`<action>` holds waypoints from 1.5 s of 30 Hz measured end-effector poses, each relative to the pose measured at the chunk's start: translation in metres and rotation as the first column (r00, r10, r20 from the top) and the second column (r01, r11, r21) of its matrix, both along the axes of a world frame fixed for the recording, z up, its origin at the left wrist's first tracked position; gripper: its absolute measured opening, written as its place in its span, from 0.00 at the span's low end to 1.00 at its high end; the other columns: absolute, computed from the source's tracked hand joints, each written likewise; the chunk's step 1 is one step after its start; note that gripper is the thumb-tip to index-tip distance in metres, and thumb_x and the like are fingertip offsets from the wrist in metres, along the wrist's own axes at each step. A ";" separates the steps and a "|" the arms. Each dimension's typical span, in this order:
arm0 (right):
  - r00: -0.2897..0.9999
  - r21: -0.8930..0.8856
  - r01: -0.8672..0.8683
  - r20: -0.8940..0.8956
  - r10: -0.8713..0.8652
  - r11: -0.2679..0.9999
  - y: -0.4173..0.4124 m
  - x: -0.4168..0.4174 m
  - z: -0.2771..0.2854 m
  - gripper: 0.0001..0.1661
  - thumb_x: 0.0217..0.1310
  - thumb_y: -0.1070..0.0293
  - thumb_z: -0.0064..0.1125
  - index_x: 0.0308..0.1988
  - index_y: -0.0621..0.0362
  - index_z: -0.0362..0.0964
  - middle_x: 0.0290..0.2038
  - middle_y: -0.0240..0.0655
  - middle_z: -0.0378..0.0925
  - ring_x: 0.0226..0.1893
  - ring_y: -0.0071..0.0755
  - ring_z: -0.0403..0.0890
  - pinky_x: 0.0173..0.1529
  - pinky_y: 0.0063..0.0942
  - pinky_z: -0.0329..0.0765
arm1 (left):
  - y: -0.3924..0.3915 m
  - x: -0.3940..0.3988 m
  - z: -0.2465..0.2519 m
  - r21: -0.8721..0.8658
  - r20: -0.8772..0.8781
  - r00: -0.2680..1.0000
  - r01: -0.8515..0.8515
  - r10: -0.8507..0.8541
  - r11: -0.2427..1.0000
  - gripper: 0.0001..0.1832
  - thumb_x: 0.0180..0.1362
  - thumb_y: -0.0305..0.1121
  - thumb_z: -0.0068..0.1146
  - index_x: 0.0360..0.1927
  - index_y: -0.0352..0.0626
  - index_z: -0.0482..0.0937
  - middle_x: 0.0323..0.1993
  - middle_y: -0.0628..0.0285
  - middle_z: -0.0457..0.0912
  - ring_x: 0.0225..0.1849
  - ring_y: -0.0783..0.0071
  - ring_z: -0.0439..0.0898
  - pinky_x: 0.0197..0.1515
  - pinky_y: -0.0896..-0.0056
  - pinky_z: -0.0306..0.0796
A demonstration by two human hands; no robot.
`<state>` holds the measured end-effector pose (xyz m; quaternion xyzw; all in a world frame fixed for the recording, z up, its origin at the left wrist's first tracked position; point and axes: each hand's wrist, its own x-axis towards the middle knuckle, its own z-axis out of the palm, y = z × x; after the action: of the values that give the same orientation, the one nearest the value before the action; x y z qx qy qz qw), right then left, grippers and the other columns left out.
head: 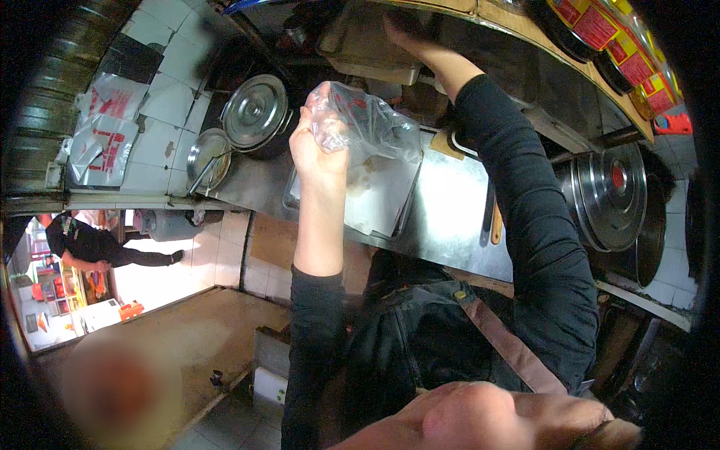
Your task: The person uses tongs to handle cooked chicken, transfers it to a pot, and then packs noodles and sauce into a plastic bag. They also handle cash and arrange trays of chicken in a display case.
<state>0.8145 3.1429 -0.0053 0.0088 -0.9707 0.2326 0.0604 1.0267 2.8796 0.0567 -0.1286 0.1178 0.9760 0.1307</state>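
Note:
My left hand (318, 143) is raised over the counter and grips a clear plastic bag (382, 126) with red print. Part of the plastic covers the fingers, and the bag hangs out to the right. Beneath it, white sheets (377, 208) lie in a shallow tray on the metal counter (453, 197). My right hand (400, 34) reaches into the shadow under the shelf, beside a translucent container (365, 50). Its fingers are too dark to read. Near my right forearm lies a knife with a wooden handle (496, 222).
Left of the counter stand a lidded steel pot (256, 109) and a metal bowl (207, 163) holding a utensil. Large steel lids (610, 197) sit at right. Jars (596, 34) line the wooden shelf. Printed plastic bags (104, 146) hang on the tiled wall. A person (84, 242) is beyond the opening.

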 end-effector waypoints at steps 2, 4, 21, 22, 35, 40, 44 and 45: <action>1.000 -0.050 -0.010 -0.001 0.010 0.999 0.005 0.003 0.006 0.09 0.52 0.71 0.63 0.36 0.58 0.83 0.26 0.36 0.83 0.25 0.34 0.84 0.34 0.35 0.83 | 0.000 -0.004 0.002 -0.015 -0.015 1.000 -0.008 0.008 1.000 0.18 0.74 0.40 0.31 0.49 0.38 0.70 0.52 0.54 0.77 0.17 0.83 0.63 0.15 0.81 0.59; 0.996 -0.219 -0.091 -0.008 0.092 0.971 -0.013 0.020 0.027 0.08 0.53 0.71 0.63 0.36 0.58 0.83 0.26 0.35 0.84 0.25 0.33 0.84 0.34 0.35 0.83 | -0.018 -0.011 -0.011 0.193 -0.124 0.990 0.088 -0.064 0.977 0.20 0.74 0.39 0.29 0.53 0.33 0.67 0.41 0.52 0.79 0.14 0.81 0.60 0.13 0.80 0.58; 0.868 0.016 -0.461 0.216 0.448 0.887 -0.092 0.171 0.010 0.12 0.48 0.69 0.58 0.31 0.66 0.79 0.32 0.54 0.81 0.34 0.56 0.83 0.37 0.48 0.78 | -0.014 -0.015 -0.016 0.279 -0.112 0.983 0.175 -0.149 0.944 0.27 0.73 0.41 0.29 0.61 0.25 0.64 0.19 0.62 0.71 0.10 0.82 0.55 0.12 0.79 0.55; 0.784 -0.108 -0.501 0.363 0.503 0.859 -0.087 0.166 0.007 0.11 0.45 0.69 0.61 0.31 0.65 0.80 0.30 0.53 0.81 0.34 0.56 0.84 0.37 0.47 0.79 | -0.011 -0.014 -0.015 0.301 -0.139 0.974 0.212 -0.177 0.930 0.27 0.73 0.42 0.30 0.61 0.25 0.64 0.17 0.63 0.69 0.10 0.82 0.55 0.11 0.79 0.55; 0.281 -0.220 0.520 -0.868 -0.409 0.825 0.032 0.199 0.258 0.31 0.59 0.55 0.58 0.53 0.68 0.67 0.48 0.56 0.74 0.45 0.55 0.79 0.47 0.42 0.76 | -0.028 -0.006 -0.018 0.281 -0.086 0.994 0.086 -0.064 0.956 0.18 0.73 0.38 0.29 0.50 0.36 0.69 0.58 0.35 0.72 0.10 0.82 0.59 0.11 0.80 0.57; 0.333 -0.137 0.340 -0.908 -0.256 0.930 0.087 0.165 0.285 0.16 0.58 0.59 0.55 0.33 0.62 0.77 0.26 0.52 0.78 0.32 0.56 0.80 0.38 0.45 0.75 | -0.015 -0.003 -0.014 0.296 -0.131 0.982 0.173 -0.139 0.939 0.19 0.73 0.39 0.28 0.48 0.36 0.69 0.59 0.35 0.71 0.10 0.83 0.57 0.11 0.81 0.55; 0.469 -0.097 0.202 -0.864 -0.184 0.974 0.048 0.207 0.307 0.12 0.58 0.62 0.57 0.26 0.58 0.77 0.19 0.47 0.75 0.21 0.48 0.78 0.28 0.40 0.72 | -0.026 0.000 -0.015 0.311 -0.152 0.979 0.180 -0.138 0.933 0.18 0.73 0.39 0.28 0.48 0.37 0.69 0.60 0.35 0.70 0.10 0.83 0.56 0.11 0.81 0.54; 0.429 -0.013 0.203 -0.897 -0.101 0.979 0.048 0.208 0.309 0.12 0.58 0.63 0.58 0.26 0.58 0.77 0.19 0.46 0.75 0.21 0.46 0.78 0.27 0.40 0.72 | -0.027 0.000 -0.015 0.313 -0.177 0.972 0.203 -0.153 0.928 0.18 0.73 0.38 0.28 0.49 0.37 0.69 0.60 0.35 0.70 0.10 0.83 0.56 0.11 0.81 0.54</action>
<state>1.0226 3.1911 0.3041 0.0455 -0.7995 0.1391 0.5826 1.0272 2.8529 0.0421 -0.0204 -0.0259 0.9728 0.2293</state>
